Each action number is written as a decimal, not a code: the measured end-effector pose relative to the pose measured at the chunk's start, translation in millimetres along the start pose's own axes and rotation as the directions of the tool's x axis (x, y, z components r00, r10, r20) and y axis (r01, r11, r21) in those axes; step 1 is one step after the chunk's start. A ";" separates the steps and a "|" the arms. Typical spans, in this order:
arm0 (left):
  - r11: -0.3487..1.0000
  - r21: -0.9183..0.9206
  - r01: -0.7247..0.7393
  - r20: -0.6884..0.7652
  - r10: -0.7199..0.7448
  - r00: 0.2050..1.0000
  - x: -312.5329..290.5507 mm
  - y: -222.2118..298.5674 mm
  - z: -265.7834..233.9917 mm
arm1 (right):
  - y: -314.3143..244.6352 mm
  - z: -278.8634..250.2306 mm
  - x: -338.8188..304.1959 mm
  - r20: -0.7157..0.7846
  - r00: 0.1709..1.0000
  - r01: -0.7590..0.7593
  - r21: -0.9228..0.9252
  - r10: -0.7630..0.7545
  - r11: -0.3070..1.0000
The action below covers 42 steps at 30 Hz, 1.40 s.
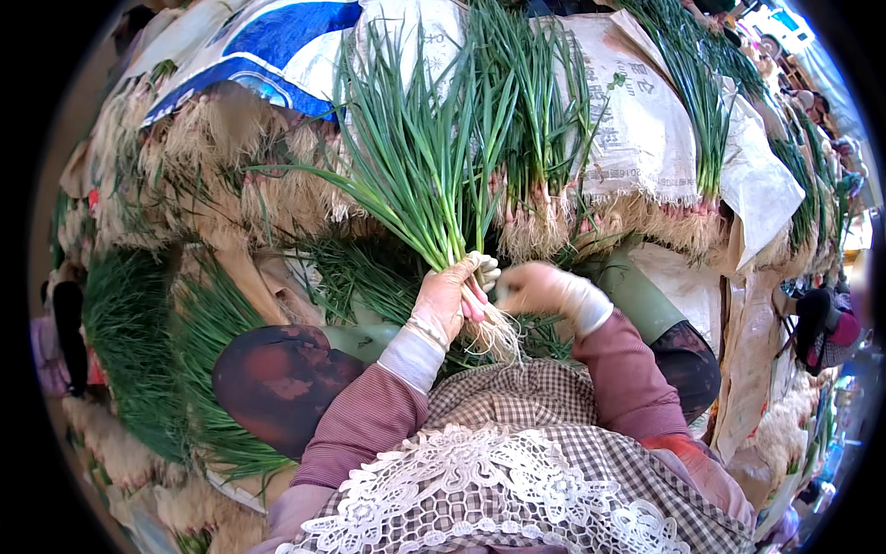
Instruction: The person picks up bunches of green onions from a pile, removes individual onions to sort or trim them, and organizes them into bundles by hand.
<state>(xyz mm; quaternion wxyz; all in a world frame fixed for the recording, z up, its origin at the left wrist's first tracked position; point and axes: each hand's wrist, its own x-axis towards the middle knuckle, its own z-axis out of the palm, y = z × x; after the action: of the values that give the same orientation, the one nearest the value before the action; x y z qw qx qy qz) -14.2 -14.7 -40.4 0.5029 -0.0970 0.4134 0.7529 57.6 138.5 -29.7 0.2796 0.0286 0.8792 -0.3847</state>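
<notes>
The left hand (443, 297) grips a bunch of green onions (420, 175) near the roots, leaves fanning far, while the gloved right hand (544, 288), loosely curled beside it, seems to pick at the stems.

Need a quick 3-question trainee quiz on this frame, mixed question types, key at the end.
1. True or false: the left hand grips a bunch of green onions near its roots, leaves pointing up and away.
2. Multiple choice: the right hand is (A) resting on the checked apron, (B) close beside the bunch at its root end, (C) lifting a printed sack.
3. Fill in: more bunches lie on the sacks with their pale ____ toward the person.

Key: 1 true; 2 B; 3 roots. Whether the right hand's fingers actually pinch the bunch cannot be told.
</notes>
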 end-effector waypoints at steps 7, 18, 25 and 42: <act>0.973 -0.217 0.073 0.203 -0.029 0.979 -1.1 -6.2 -5.1 | 9.9 17.0 50.2 -0.162 0.986 0.150 0.953 0.025 0.262; 0.995 0.090 0.041 0.074 -0.047 0.996 -0.5 -5.9 -5.7 | 6.1 -11.2 28.1 -0.249 0.919 -0.013 0.756 0.306 0.655; 0.977 -0.207 0.056 0.367 0.025 0.930 2.6 -4.1 -2.4 | -7.0 43.6 42.3 -0.279 0.863 0.228 0.959 0.422 0.168; 0.997 0.079 0.021 0.006 -0.022 1.000 -6.8 -7.7 -3.0 | -10.9 40.7 41.0 -0.510 0.806 -0.031 0.472 0.301 0.881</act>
<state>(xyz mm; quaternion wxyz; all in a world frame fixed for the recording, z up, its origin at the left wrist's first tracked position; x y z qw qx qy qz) -5.3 -20.2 -42.6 0.5158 -0.0787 0.4400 0.7309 39.3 95.9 -65.8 0.0238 0.2836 0.8049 -0.5207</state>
